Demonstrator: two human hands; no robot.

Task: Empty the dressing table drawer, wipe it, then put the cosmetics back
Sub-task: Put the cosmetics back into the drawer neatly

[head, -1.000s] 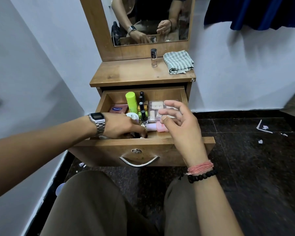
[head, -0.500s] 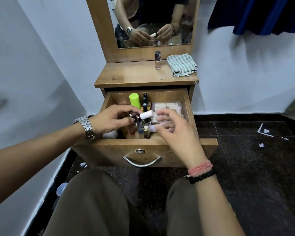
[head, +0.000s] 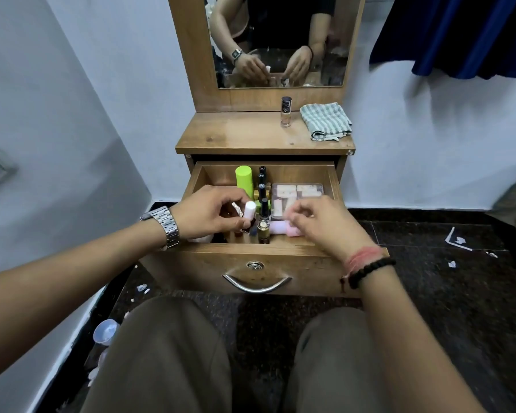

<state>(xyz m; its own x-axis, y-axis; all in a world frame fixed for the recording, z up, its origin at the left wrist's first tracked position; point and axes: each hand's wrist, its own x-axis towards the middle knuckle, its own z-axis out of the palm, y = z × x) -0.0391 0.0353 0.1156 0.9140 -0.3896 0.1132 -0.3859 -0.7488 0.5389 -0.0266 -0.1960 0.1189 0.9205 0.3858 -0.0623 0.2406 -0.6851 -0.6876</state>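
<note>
Emptying has barely begun: the drawer, at 12 o'clock, is nearly full. Left hand fingers hold a white tube; right hand fingers curl at a pink bottle, grip unclear. One bottle and the cloth sit on the worktop.

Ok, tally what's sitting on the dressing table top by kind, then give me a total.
Small glass bottle with a dark cap: 1
Folded striped cloth: 1
Total: 2
</note>
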